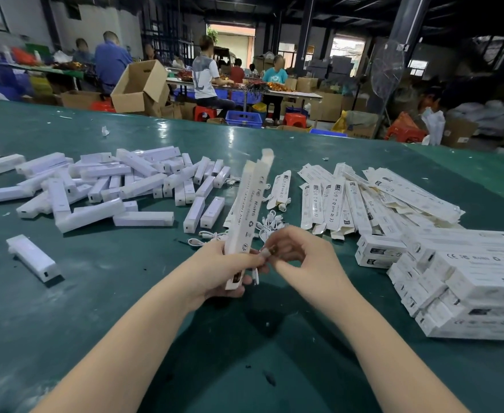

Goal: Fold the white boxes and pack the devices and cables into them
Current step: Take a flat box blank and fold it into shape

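My left hand (225,271) grips a long white box (246,216) near its lower end; the box stands tilted upward with its top flap open. A white cable end (255,277) hangs below the same hand. My right hand (300,251) has its fingers curled at the box's lower part, pinching a small flap there. A heap of white devices (119,186) lies on the left of the green table (96,293). Loose white cables (270,223) lie just beyond my hands. Flat unfolded boxes (364,198) are spread to the right.
Packed white boxes (465,281) are stacked at the right near edge. One single device (33,257) lies apart at the left. Beyond the table's far edge, people sit at other tables among cardboard cartons (139,86), stools and a standing fan (386,70).
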`<state>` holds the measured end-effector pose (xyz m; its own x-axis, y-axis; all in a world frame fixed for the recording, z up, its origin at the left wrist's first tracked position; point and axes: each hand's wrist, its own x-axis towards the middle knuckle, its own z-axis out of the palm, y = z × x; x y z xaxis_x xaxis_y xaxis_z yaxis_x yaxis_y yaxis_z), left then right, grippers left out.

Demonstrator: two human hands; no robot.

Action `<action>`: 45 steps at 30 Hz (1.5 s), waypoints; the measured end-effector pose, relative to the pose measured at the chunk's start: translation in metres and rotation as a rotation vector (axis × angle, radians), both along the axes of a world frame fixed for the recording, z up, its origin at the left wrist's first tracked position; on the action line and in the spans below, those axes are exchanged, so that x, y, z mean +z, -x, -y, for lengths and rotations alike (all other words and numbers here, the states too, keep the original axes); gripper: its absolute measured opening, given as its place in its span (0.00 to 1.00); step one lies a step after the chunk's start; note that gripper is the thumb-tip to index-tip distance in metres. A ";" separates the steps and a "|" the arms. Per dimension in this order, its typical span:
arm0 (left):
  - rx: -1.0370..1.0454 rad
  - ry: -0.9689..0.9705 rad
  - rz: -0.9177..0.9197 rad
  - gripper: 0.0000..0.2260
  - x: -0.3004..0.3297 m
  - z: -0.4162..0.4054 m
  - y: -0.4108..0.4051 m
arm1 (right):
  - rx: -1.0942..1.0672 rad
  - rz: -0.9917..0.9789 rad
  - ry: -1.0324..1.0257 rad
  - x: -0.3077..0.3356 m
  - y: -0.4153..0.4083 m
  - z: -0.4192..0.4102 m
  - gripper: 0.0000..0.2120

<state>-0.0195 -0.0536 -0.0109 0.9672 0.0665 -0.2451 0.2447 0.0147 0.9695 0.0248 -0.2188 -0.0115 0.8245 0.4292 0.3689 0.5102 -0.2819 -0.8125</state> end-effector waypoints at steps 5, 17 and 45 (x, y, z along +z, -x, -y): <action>0.057 0.192 0.014 0.04 0.003 -0.002 -0.001 | 0.106 -0.011 0.003 -0.002 0.004 -0.004 0.25; 0.074 0.253 -0.064 0.04 0.007 0.004 0.001 | 0.048 0.271 0.091 0.003 0.006 -0.006 0.24; 0.372 -1.040 0.334 0.08 -0.013 -0.024 -0.006 | 0.011 -0.028 -0.588 0.031 -0.002 0.022 0.10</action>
<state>-0.0139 -0.0293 -0.0243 0.8517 0.3805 0.3604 0.1215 -0.8123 0.5705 0.0270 -0.2403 0.0196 0.8339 0.1680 0.5257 0.4867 0.2250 -0.8441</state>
